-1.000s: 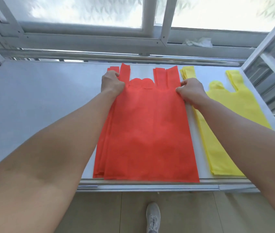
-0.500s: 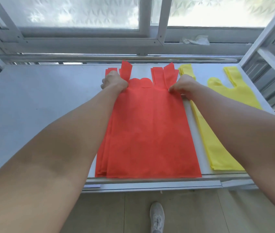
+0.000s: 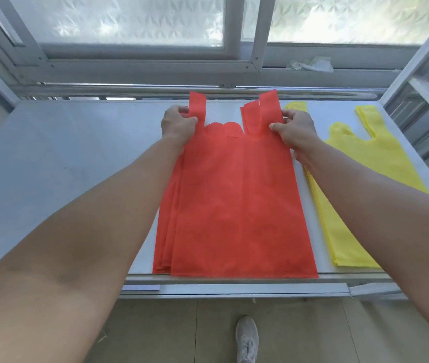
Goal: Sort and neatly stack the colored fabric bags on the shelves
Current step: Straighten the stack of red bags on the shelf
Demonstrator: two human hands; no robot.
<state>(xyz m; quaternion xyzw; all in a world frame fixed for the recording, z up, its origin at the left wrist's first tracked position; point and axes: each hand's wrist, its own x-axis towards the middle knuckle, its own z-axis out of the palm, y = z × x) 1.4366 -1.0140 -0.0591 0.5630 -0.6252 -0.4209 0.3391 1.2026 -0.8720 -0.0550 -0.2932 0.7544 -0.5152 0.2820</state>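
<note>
Head view: handles of top red bag (image 3: pixel 237 200) now lifted, pinched by left hand (image 3: pixel 178 127) and right hand (image 3: pixel 295 131) fingers; earlier pressed flat. Stack on shelf (image 3: pixel 64 153), left of yellow bags (image 3: pixel 375 163). Likely squaring handles.

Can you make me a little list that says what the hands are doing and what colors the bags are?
left hand: left hand pinches the left handle of the top red bag
right hand: right hand pinches the right handle of the same bag
red bags: red bags lie in a stack in the middle of the shelf, left edges not lined up
yellow bags: yellow bags lie in a stack to the right, apart from the red ones
shelf: grey shelf, bare on the left
floor: a grey shoe shows below
</note>
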